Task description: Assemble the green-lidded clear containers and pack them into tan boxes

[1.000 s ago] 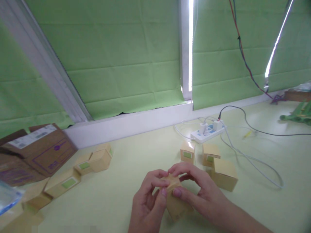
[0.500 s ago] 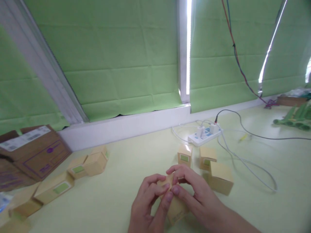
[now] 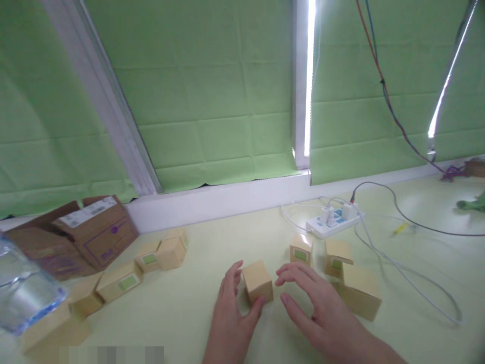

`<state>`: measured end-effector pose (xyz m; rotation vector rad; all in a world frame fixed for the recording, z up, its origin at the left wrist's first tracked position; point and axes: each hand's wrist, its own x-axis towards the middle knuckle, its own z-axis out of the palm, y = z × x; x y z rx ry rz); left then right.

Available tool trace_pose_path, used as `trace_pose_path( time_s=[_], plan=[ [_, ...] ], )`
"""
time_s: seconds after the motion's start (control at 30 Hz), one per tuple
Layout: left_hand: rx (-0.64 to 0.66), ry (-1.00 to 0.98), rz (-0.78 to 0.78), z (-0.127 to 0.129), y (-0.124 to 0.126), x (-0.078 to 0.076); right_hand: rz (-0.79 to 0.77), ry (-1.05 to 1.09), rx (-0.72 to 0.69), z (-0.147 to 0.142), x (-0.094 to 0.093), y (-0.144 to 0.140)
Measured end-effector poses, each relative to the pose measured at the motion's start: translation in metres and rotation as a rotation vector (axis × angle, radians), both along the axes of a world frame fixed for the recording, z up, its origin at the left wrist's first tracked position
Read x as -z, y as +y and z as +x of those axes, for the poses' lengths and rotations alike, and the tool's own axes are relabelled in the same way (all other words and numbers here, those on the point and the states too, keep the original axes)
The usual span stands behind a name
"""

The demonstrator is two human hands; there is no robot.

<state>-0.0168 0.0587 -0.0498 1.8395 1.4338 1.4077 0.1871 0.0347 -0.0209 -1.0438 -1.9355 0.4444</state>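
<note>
A small plain cardboard box [image 3: 258, 280] stands closed on the table between my two hands. My left hand [image 3: 234, 313] curves around its left side, fingers apart, the thumb at the box's lower front edge and seeming to touch it. To the right, my right hand [image 3: 314, 303] is open, with thumb and fingers spread and a small gap between the fingertips and the box. Beyond my right hand stand a small box with a green label [image 3: 301, 248], another labelled box [image 3: 337, 255] and a larger plain-sided box [image 3: 361, 288].
Several more small cardboard boxes [image 3: 120, 283] form a row at the left. Behind them lies a brown carton [image 3: 109, 242], with a clear plastic package [image 3: 26, 288] in front. A white power strip [image 3: 333, 220] with plugs and trailing cables [image 3: 413, 268] occupies the back right.
The box was tilted in both hands, fingers pinching its top end; now it stands upright. My right hand has let go and moved right. The view has shifted left, and the plastic package has come into sight.
</note>
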Motion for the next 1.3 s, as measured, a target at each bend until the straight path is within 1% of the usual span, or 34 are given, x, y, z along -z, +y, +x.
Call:
trace_pose_path(
  time_s=[0.07, 0.13, 0.2, 0.23, 0.27, 0.33, 0.43, 0.5, 0.57, 0.67, 0.77, 0.8, 0.87, 0.9, 0.93, 1.0, 1.07, 1.1, 1.17, 1.23, 1.3],
  plan=[
    [0.013, 0.008, -0.045, 0.0, 0.0, 0.0, 0.053, -0.08, 0.085, 0.006, -0.004, 0.004],
    [0.015, 0.008, -0.071, 0.002, -0.001, 0.0, 0.082, -0.204, 0.203, 0.015, -0.011, 0.011],
    [-0.009, -0.008, -0.072, 0.001, -0.001, 0.0, 0.059, -0.393, 0.301, 0.025, -0.022, 0.02],
    [-0.03, -0.018, -0.067, 0.0, 0.0, 0.0, 0.019, -0.503, 0.337, 0.029, -0.027, 0.026],
    [-0.059, -0.029, -0.057, -0.001, 0.001, 0.0, 0.0, -0.546, 0.361, 0.033, -0.032, 0.032],
    [-0.135, -0.049, -0.033, -0.005, 0.004, 0.0, -0.034, -0.599, 0.383, 0.037, -0.04, 0.044],
    [-0.243, -0.066, 0.017, -0.012, 0.007, -0.005, -0.095, -0.649, 0.407, 0.038, -0.043, 0.061],
    [-0.284, -0.07, 0.065, -0.013, 0.004, -0.011, -0.13, -0.66, 0.411, 0.034, -0.042, 0.068],
    [-0.292, -0.065, 0.124, -0.01, -0.002, -0.019, -0.143, -0.645, 0.391, 0.029, -0.044, 0.068],
    [-0.223, -0.034, 0.209, 0.0, -0.016, -0.03, -0.128, -0.57, 0.326, 0.02, -0.05, 0.055],
    [-0.108, -0.004, 0.268, 0.013, -0.029, -0.034, -0.123, -0.45, 0.245, 0.013, -0.054, 0.034],
    [-0.07, 0.002, 0.293, 0.018, -0.031, -0.033, -0.135, -0.382, 0.196, 0.012, -0.053, 0.026],
    [0.017, 0.012, 0.318, 0.025, -0.035, -0.029, -0.224, -0.081, 0.016, 0.01, -0.045, 0.013],
    [0.066, 0.012, 0.307, 0.028, -0.036, -0.027, -0.268, 0.032, -0.067, 0.009, -0.04, 0.007],
    [0.115, 0.009, 0.279, 0.03, -0.037, -0.026, -0.296, 0.129, -0.125, 0.009, -0.033, 0.003],
    [0.215, -0.001, 0.197, 0.033, -0.037, -0.024, -0.341, 0.262, -0.194, 0.01, -0.02, -0.003],
    [0.293, -0.027, 0.121, 0.034, -0.036, -0.024, -0.391, 0.329, -0.244, 0.012, -0.012, -0.005],
    [0.312, -0.055, 0.085, 0.034, -0.036, -0.025, -0.42, 0.347, -0.266, 0.014, -0.01, -0.005],
    [0.32, -0.157, -0.019, 0.034, -0.035, -0.026, -0.466, 0.376, -0.292, 0.016, -0.009, -0.003],
    [0.305, -0.296, -0.167, 0.034, -0.035, -0.027, -0.507, 0.417, -0.283, 0.018, -0.01, 0.001],
    [0.28, -0.384, -0.284, 0.032, -0.034, -0.029, -0.559, 0.466, -0.27, 0.018, -0.009, 0.004]
  ],
)
